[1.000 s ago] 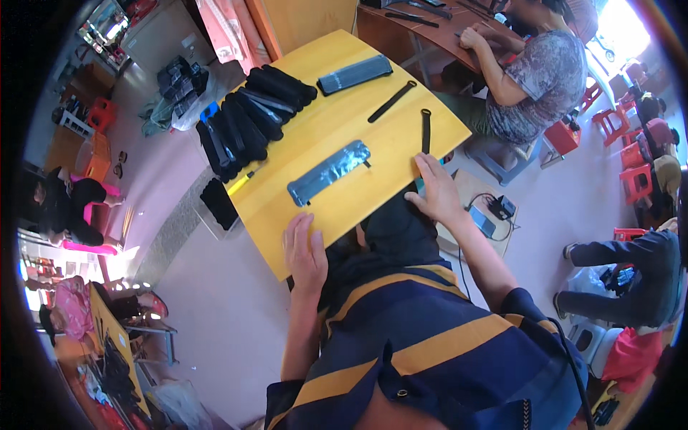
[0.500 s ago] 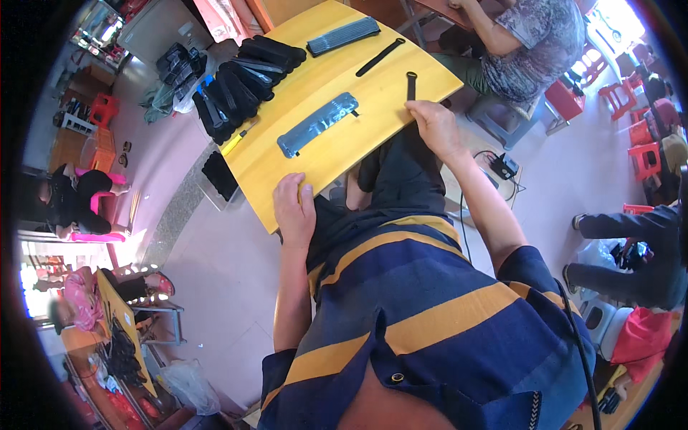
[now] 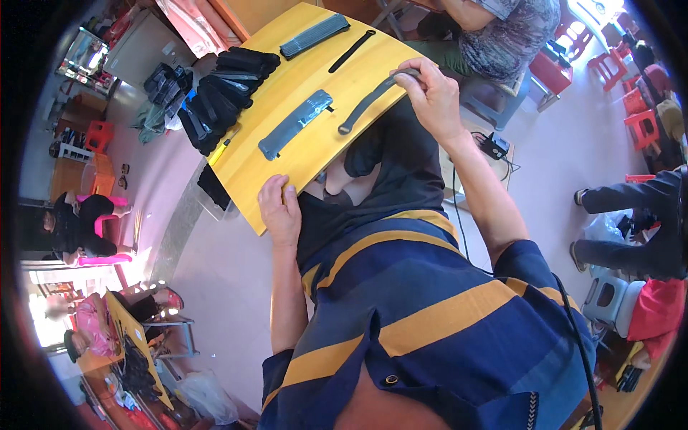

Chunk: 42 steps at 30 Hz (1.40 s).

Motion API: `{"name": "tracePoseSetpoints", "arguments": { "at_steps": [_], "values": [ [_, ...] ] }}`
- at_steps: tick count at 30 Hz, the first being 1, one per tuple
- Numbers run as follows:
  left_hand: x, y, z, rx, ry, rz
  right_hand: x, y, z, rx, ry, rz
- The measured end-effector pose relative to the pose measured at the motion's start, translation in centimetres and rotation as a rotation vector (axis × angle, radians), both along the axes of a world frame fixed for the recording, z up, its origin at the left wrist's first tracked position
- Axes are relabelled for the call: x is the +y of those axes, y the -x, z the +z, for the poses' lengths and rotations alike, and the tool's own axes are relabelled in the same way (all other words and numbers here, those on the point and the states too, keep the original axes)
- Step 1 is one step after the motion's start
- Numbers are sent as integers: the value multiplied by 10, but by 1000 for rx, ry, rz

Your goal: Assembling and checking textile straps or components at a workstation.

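Observation:
My right hand (image 3: 433,97) pinches one end of a black strap (image 3: 368,104) between thumb and fingers. The strap runs down to the left over the yellow table (image 3: 247,168), its rounded far end near the front edge. My left hand (image 3: 280,211) rests at the table's near left corner, fingers stretched over the edge, holding nothing. Between the hands lies a long dark pouch in shiny plastic (image 3: 295,123), with small black tabs sticking out. A second black strap (image 3: 351,50) lies farther back.
Black bundles (image 3: 222,93) are heaped along the table's left side, beside a yellow-handled tool (image 3: 218,152). A stack of flat grey strips (image 3: 315,36) is at the far edge. Another person (image 3: 494,39) sits beyond the right corner. A cable (image 3: 456,201) hangs by my right arm.
My right hand has lifted the nearer strap by its end and drawn it out across the table edge. The view has shifted slightly; my left hand stays at the corner.

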<state>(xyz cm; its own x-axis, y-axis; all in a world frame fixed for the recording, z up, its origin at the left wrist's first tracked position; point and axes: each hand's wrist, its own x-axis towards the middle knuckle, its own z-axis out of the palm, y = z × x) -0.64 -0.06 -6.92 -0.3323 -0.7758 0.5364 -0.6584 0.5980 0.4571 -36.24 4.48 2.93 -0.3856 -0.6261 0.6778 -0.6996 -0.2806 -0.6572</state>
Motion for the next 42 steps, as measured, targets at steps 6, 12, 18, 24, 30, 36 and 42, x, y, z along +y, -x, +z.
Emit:
{"name": "tracePoseSetpoints", "arguments": {
  "at_steps": [6, 12, 18, 24, 30, 36, 42],
  "values": [
    [1, -1, 2, 20, -9, 24, 12, -13, 17, -210, -73, 121],
    [2, 15, 25, 237, -77, -13, 10, -23, 29, -422, -96, 368],
    [6, 44, 54, 693, -474, -208, 11, -41, 43, -631, -167, 553],
    [14, 33, 68, 1101, -1137, -391, 3, -50, 27, -677, -220, 567],
    [20, 27, 64, 1037, -957, -306, -11, -55, 7, -691, -270, 498],
    [11, 18, 63, 808, -906, -205, -30, -57, -14, -747, -300, 540],
    [-8, 5, 63, 872, -1016, -9, -49, -64, -30, -785, -442, 546]
  ]
}}
